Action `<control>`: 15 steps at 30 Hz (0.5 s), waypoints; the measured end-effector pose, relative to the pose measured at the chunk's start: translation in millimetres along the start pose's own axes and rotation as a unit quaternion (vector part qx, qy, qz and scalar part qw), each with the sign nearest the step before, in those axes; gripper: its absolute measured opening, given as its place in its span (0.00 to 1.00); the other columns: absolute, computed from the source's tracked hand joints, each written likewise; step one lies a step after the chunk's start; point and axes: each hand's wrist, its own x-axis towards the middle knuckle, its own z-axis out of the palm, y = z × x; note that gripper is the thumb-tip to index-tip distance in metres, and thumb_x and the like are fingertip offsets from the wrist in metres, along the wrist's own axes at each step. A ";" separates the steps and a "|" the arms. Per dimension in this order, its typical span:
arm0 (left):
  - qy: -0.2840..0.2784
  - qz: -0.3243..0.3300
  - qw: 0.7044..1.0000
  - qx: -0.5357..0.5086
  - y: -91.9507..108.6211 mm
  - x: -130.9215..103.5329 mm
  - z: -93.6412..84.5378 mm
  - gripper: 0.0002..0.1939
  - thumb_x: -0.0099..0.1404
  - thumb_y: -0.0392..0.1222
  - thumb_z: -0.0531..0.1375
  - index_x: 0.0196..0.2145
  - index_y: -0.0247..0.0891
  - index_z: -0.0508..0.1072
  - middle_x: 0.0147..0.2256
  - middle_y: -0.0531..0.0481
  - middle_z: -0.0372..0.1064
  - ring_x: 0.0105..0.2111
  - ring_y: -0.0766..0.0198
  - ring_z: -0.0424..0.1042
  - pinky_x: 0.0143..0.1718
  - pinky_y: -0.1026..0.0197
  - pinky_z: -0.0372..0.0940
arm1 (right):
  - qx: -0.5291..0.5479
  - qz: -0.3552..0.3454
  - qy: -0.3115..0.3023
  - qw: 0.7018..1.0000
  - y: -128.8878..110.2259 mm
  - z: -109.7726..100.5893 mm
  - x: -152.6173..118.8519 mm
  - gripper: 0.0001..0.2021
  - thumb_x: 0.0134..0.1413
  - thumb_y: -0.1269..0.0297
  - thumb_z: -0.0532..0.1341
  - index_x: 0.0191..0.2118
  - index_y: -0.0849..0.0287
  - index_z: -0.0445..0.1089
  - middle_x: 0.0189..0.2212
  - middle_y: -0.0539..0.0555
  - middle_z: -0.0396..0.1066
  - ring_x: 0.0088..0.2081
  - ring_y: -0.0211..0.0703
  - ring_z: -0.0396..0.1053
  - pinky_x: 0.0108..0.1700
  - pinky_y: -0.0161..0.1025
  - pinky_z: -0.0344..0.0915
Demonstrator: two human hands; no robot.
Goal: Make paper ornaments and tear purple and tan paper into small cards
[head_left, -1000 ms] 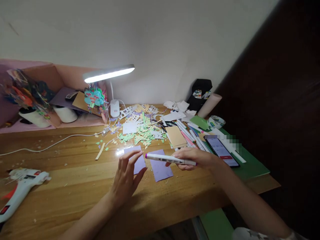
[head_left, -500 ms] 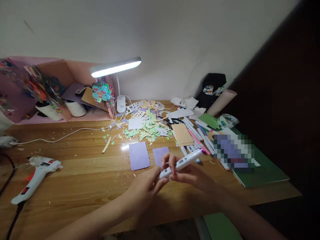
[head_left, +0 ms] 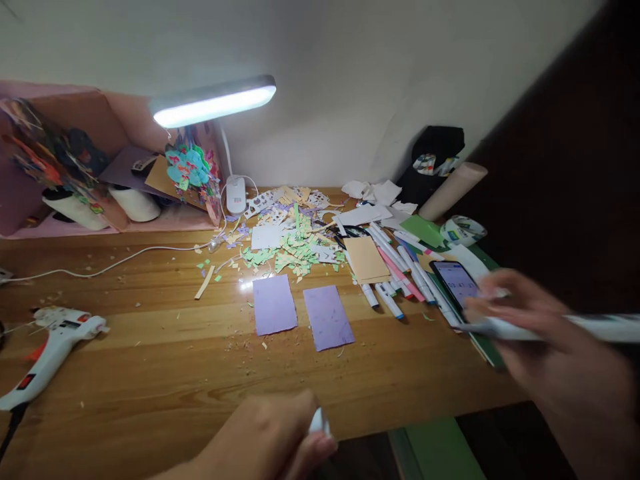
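Note:
My left hand (head_left: 270, 433) is closed around a small white piece (head_left: 319, 423), likely a marker cap, at the front edge of the table. At the right, my right hand (head_left: 545, 333) grips a white marker (head_left: 595, 328), blurred by motion, its grey tip end pointing left near a phone (head_left: 455, 283). Two purple paper rectangles, one on the left (head_left: 275, 305) and one on the right (head_left: 329, 318), lie flat side by side on the wooden table, beyond my left hand.
Paper scraps (head_left: 300, 247) are heaped at the back centre, under a lit lamp (head_left: 220, 103). Several markers (head_left: 400, 267) and tan cards (head_left: 367, 260) lie to their right. A glue gun (head_left: 55, 353) rests at the left, in front of a pink box (head_left: 113, 223).
My hands have parted: the right one swung far right with the marker, and the left one moved down and nearer. The right purple paper is now fully uncovered. The camera view has shifted.

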 end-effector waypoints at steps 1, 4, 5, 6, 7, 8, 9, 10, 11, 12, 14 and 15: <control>0.013 0.006 0.999 0.051 -3.6 10.6 1.7 0.17 0.68 0.47 0.43 0.31 0.40 0.66 0.31 0.49 0.72 0.28 0.63 0.71 0.27 0.63 0.66 | 0.015 -0.019 -0.001 1.000 -3.1 6.0 12.2 0.17 0.46 0.40 0.50 0.36 0.43 0.61 0.19 0.52 0.59 0.22 0.47 0.57 0.25 0.45 0.51; 0.057 0.041 0.972 0.223 -22.8 53.8 22.1 0.14 0.67 0.41 0.46 0.39 0.30 0.67 0.54 0.31 0.61 0.52 0.49 0.64 0.46 0.52 0.64 | 0.070 -0.121 -0.105 0.985 -9.5 53.1 54.3 0.14 0.52 0.50 0.56 0.39 0.53 0.63 0.21 0.49 0.62 0.24 0.41 0.60 0.27 0.39 0.56; 0.066 0.034 0.962 0.263 -30.7 67.1 31.6 0.13 0.66 0.39 0.47 0.40 0.26 0.66 0.55 0.26 0.57 0.56 0.45 0.59 0.49 0.49 0.62 | 0.088 -0.155 -0.106 0.978 -9.1 72.6 68.4 0.13 0.51 0.53 0.57 0.37 0.56 0.65 0.26 0.50 0.65 0.28 0.41 0.63 0.29 0.38 0.58; 0.067 0.025 0.953 0.295 -38.5 77.7 41.1 0.13 0.66 0.37 0.48 0.40 0.24 0.66 0.56 0.23 0.56 0.57 0.44 0.56 0.51 0.48 0.60 | 0.095 -0.176 -0.104 0.974 -7.3 91.0 81.7 0.12 0.51 0.55 0.58 0.36 0.57 0.66 0.29 0.51 0.66 0.31 0.41 0.64 0.32 0.37 0.59; 0.074 0.018 0.945 0.319 -45.6 85.2 49.8 0.13 0.65 0.35 0.48 0.40 0.22 0.66 0.55 0.21 0.56 0.57 0.43 0.55 0.53 0.47 0.59 | 0.098 -0.190 -0.104 0.971 -4.2 107.0 93.5 0.11 0.50 0.56 0.59 0.35 0.58 0.66 0.32 0.51 0.66 0.33 0.40 0.64 0.33 0.36 0.59; 0.084 0.016 0.938 0.336 -51.7 89.5 57.2 0.13 0.64 0.34 0.48 0.39 0.21 0.66 0.54 0.20 0.57 0.57 0.43 0.55 0.53 0.47 0.58 | 0.103 -0.194 -0.103 0.970 -0.2 119.9 103.4 0.10 0.50 0.57 0.60 0.33 0.58 0.66 0.32 0.51 0.66 0.34 0.39 0.64 0.34 0.35 0.59; 0.097 0.019 0.932 0.350 -56.5 91.0 63.1 0.12 0.64 0.34 0.47 0.38 0.21 0.66 0.53 0.19 0.58 0.57 0.43 0.56 0.54 0.47 0.57 | 0.106 -0.189 -0.102 0.971 4.0 129.5 111.1 0.09 0.49 0.57 0.60 0.31 0.58 0.65 0.30 0.50 0.66 0.32 0.38 0.64 0.33 0.35 0.59; 0.116 0.027 0.925 0.360 -60.0 90.5 67.4 0.12 0.63 0.33 0.47 0.37 0.22 0.66 0.52 0.19 0.59 0.56 0.43 0.57 0.54 0.47 0.57 | 0.109 -0.182 -0.102 0.972 8.0 135.8 116.7 0.09 0.50 0.58 0.60 0.29 0.58 0.64 0.28 0.49 0.65 0.30 0.37 0.63 0.31 0.34 0.59; 0.136 0.037 0.919 0.369 -62.3 88.9 70.0 0.12 0.63 0.33 0.46 0.35 0.23 0.66 0.51 0.19 0.60 0.56 0.44 0.58 0.53 0.47 0.58 | 0.108 -0.174 -0.101 0.974 11.5 139.3 120.1 0.10 0.50 0.57 0.60 0.28 0.58 0.63 0.25 0.47 0.64 0.27 0.36 0.62 0.30 0.34 0.58; 0.154 0.046 0.912 0.378 -63.7 87.0 71.3 0.11 0.63 0.33 0.46 0.34 0.25 0.66 0.51 0.20 0.61 0.55 0.45 0.60 0.53 0.48 0.58 | 0.103 -0.169 -0.097 0.975 14.0 140.9 121.9 0.11 0.51 0.57 0.60 0.26 0.58 0.62 0.23 0.46 0.63 0.25 0.35 0.61 0.29 0.33 0.57; 0.181 0.060 0.902 0.388 -64.7 84.3 71.2 0.10 0.62 0.33 0.46 0.31 0.28 0.66 0.49 0.22 0.63 0.53 0.46 0.63 0.51 0.51 0.60 | 0.083 -0.166 -0.090 0.979 16.7 140.5 122.4 0.12 0.52 0.57 0.60 0.25 0.57 0.60 0.20 0.45 0.61 0.23 0.34 0.59 0.27 0.33 0.56; 0.188 0.062 0.900 0.390 -64.8 83.9 70.6 0.10 0.61 0.33 0.47 0.30 0.29 0.66 0.49 0.23 0.64 0.52 0.46 0.65 0.50 0.51 0.61 | 0.072 -0.167 -0.086 0.980 17.1 139.8 122.0 0.13 0.53 0.58 0.59 0.24 0.57 0.59 0.20 0.45 0.60 0.23 0.34 0.59 0.27 0.33 0.56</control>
